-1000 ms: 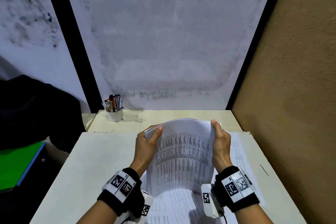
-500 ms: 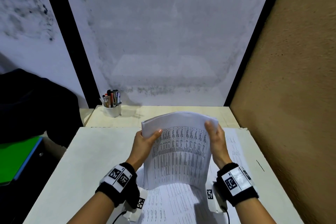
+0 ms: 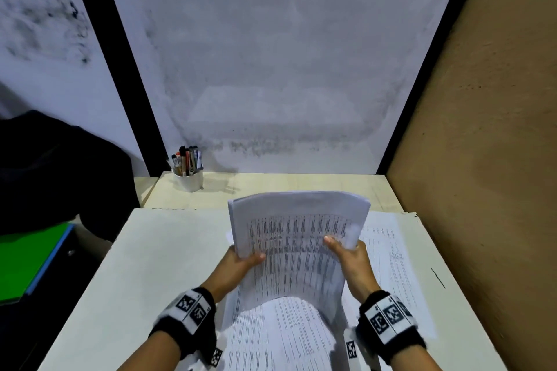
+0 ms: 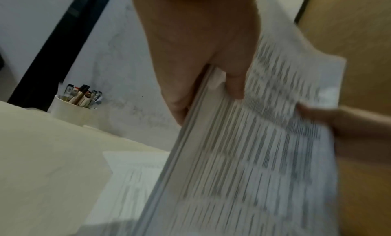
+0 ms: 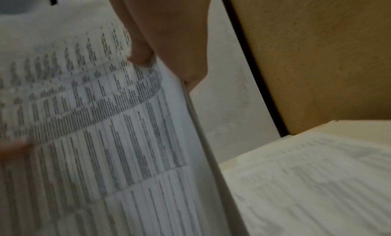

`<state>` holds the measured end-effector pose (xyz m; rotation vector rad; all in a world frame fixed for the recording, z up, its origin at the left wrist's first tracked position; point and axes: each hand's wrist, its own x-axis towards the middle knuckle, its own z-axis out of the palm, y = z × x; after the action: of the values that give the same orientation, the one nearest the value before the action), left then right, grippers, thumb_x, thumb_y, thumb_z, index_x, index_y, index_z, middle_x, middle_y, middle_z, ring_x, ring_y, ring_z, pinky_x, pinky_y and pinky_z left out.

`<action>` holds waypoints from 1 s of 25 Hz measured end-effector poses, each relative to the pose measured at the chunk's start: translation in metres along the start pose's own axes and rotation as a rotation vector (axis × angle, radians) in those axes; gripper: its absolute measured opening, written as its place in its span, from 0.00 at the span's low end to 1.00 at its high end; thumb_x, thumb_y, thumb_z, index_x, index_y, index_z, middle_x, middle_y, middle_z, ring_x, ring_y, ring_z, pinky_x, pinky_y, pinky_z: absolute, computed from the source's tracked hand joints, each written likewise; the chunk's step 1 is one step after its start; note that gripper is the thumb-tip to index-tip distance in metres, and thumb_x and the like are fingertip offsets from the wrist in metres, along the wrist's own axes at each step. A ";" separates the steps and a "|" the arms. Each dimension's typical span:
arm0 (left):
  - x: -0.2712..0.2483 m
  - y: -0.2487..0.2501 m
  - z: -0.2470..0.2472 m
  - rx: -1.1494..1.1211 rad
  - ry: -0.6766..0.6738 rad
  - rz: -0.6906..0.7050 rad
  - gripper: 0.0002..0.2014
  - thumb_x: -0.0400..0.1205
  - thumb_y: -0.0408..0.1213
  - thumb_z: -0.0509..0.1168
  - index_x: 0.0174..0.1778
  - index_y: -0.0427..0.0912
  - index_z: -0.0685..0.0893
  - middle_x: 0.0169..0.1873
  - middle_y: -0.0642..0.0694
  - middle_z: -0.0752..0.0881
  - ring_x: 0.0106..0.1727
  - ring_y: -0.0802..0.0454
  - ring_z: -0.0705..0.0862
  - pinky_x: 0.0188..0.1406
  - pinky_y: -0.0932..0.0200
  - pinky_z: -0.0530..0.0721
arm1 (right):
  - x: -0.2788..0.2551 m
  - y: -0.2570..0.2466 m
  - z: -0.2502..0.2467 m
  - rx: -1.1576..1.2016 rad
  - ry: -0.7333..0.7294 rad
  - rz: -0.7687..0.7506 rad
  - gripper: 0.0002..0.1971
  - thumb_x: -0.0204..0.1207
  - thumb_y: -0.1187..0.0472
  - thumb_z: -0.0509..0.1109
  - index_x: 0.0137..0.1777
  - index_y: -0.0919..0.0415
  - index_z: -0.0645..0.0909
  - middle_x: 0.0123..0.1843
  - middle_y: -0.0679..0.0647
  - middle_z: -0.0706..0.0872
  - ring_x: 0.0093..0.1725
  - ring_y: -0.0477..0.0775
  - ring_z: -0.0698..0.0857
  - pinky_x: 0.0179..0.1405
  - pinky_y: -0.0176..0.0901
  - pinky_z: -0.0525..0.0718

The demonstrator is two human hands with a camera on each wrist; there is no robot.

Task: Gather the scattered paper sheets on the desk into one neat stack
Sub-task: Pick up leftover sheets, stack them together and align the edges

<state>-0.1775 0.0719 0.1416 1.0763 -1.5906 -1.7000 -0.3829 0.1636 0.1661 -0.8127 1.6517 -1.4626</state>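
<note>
Both hands have slid down the stack (image 3: 297, 238): left hand (image 3: 238, 265) and right hand (image 3: 351, 259) now pinch its mid-edges, upright above loose sheets (image 3: 388, 250) on the tabletop (image 3: 156, 265), probably squaring it.

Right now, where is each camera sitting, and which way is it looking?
Head: up on the head, looking down at the desk; shows both hands gripping the paper bundle.
Left wrist: beside the left hand, facing the pen cup.
Right wrist: beside the right hand, facing the brown wall.
All share the bundle.
</note>
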 end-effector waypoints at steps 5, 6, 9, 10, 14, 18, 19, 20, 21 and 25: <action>0.007 -0.008 -0.012 0.187 0.011 -0.007 0.14 0.78 0.44 0.65 0.29 0.43 0.76 0.23 0.50 0.76 0.25 0.54 0.76 0.28 0.63 0.74 | 0.026 -0.030 -0.009 0.164 0.099 -0.088 0.03 0.73 0.56 0.70 0.44 0.53 0.83 0.40 0.45 0.90 0.42 0.44 0.88 0.41 0.34 0.85; 0.010 -0.009 -0.014 0.197 0.059 -0.001 0.16 0.78 0.47 0.65 0.28 0.43 0.74 0.22 0.47 0.73 0.24 0.53 0.73 0.27 0.61 0.71 | 0.035 -0.022 -0.012 0.147 0.062 -0.077 0.07 0.73 0.54 0.70 0.49 0.52 0.82 0.44 0.44 0.90 0.46 0.44 0.88 0.41 0.32 0.84; 0.014 -0.012 -0.021 0.163 0.231 0.020 0.16 0.79 0.45 0.64 0.27 0.42 0.74 0.17 0.53 0.75 0.22 0.57 0.74 0.28 0.60 0.70 | 0.040 0.034 -0.019 -0.156 -0.098 0.289 0.29 0.72 0.52 0.72 0.71 0.57 0.69 0.65 0.59 0.80 0.57 0.56 0.81 0.43 0.42 0.82; 0.013 -0.012 -0.025 0.134 0.286 0.011 0.16 0.80 0.43 0.63 0.27 0.42 0.74 0.15 0.54 0.74 0.20 0.58 0.72 0.25 0.62 0.69 | 0.032 0.060 -0.020 -0.282 -0.174 0.451 0.35 0.70 0.51 0.73 0.74 0.61 0.64 0.70 0.62 0.76 0.57 0.56 0.79 0.42 0.41 0.82; 0.008 -0.016 -0.049 0.094 0.378 -0.006 0.15 0.80 0.37 0.63 0.27 0.38 0.76 0.14 0.53 0.78 0.21 0.55 0.75 0.22 0.64 0.72 | 0.004 0.132 -0.003 -0.735 -0.243 0.644 0.47 0.60 0.43 0.76 0.75 0.63 0.61 0.73 0.62 0.66 0.65 0.61 0.76 0.63 0.48 0.81; 0.005 -0.020 -0.063 0.111 0.362 -0.017 0.14 0.80 0.36 0.63 0.29 0.37 0.77 0.17 0.51 0.80 0.21 0.53 0.76 0.21 0.66 0.74 | 0.009 0.144 0.032 -0.811 -0.256 0.632 0.53 0.53 0.40 0.77 0.78 0.58 0.59 0.77 0.60 0.64 0.71 0.61 0.75 0.66 0.51 0.81; 0.006 -0.019 -0.066 0.108 0.366 -0.025 0.12 0.80 0.36 0.63 0.32 0.35 0.79 0.20 0.48 0.82 0.24 0.51 0.79 0.22 0.64 0.77 | 0.011 0.147 0.037 -0.820 -0.239 0.627 0.52 0.54 0.42 0.76 0.78 0.57 0.58 0.77 0.60 0.64 0.70 0.61 0.75 0.65 0.52 0.81; 0.006 -0.019 -0.069 0.101 0.368 -0.033 0.12 0.80 0.37 0.63 0.35 0.33 0.81 0.24 0.44 0.84 0.26 0.48 0.81 0.24 0.61 0.79 | 0.012 0.147 0.040 -0.831 -0.223 0.623 0.50 0.56 0.43 0.76 0.77 0.57 0.59 0.77 0.60 0.65 0.70 0.61 0.75 0.65 0.51 0.81; 0.005 -0.020 -0.073 0.099 0.382 -0.044 0.11 0.80 0.37 0.63 0.38 0.32 0.82 0.27 0.42 0.85 0.29 0.47 0.83 0.26 0.60 0.80 | 0.012 0.146 0.041 -0.836 -0.216 0.626 0.48 0.57 0.44 0.76 0.77 0.57 0.60 0.76 0.60 0.66 0.69 0.61 0.75 0.65 0.51 0.81; 0.001 -0.022 -0.087 0.042 0.404 -0.073 0.09 0.81 0.36 0.62 0.40 0.35 0.82 0.31 0.41 0.86 0.34 0.45 0.85 0.31 0.58 0.81 | 0.015 0.141 0.032 -0.932 -0.102 0.634 0.42 0.63 0.46 0.75 0.75 0.59 0.63 0.72 0.62 0.68 0.70 0.65 0.71 0.65 0.52 0.76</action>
<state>-0.1012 0.0280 0.1222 1.4100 -1.3458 -1.3855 -0.3585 0.1539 0.0232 -0.6921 2.2337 -0.1713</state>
